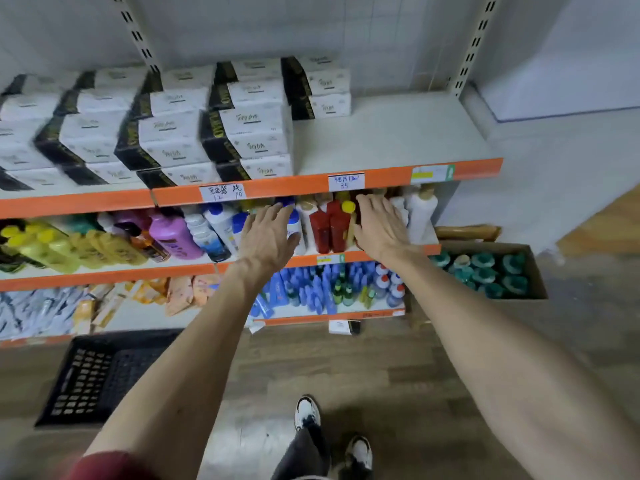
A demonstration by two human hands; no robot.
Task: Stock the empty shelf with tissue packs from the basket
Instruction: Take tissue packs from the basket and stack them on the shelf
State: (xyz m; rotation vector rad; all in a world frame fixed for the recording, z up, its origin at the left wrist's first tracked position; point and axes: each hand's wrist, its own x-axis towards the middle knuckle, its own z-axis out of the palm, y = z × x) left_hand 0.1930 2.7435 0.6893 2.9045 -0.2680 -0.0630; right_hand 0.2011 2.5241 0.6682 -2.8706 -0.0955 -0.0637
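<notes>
Both arms reach forward with the hands flat and spread, fingers straight, palms down, holding nothing. The left hand is in front of the white and blue bottles on the middle shelf. The right hand is beside it, just right of the red bottles; whether either hand touches a bottle cannot be told. The tissue packs stand above the hands on the top shelf, stacked in rows from its left edge to about its middle, ending above the left hand. The black basket sits on the wooden floor under the left forearm, at the foot of the shelving, with its grid bottom showing. A cardboard box of teal-capped bottles sits by the shelving's right end.
</notes>
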